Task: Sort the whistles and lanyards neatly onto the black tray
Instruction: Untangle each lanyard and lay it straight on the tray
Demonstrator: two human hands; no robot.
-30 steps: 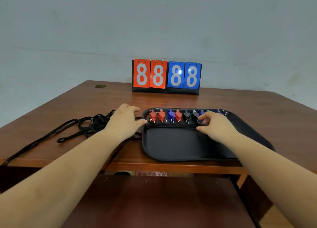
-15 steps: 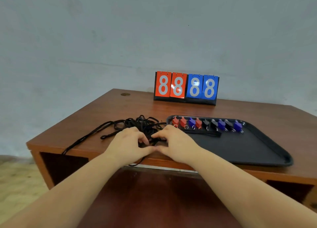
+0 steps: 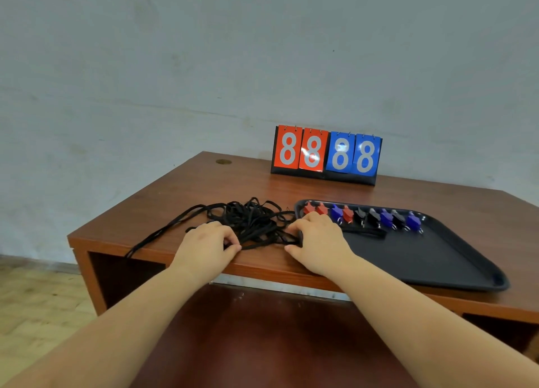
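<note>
— What's in front of you, from the left?

— A tangle of black lanyards (image 3: 250,222) heaped on the wooden table (image 3: 180,203), just left of the black tray (image 3: 423,259), with one loop trailing off toward the table's left front corner. Along the tray's far edge stands a row of whistles (image 3: 361,217): red, blue and black. One black strap (image 3: 364,231) lies flat just in front of them.

— Anything hard to read?

— The cords overlap too much to count, and my right hand covers the tray's near-left corner.

— And your hands?

— My left hand (image 3: 208,246) has its fingers curled, pinching cords at the tangle's near edge. My right hand (image 3: 316,244) grips cords on the tangle's right side.

— Behind all that?

— A flip scoreboard (image 3: 326,154) reading 88 88.
</note>
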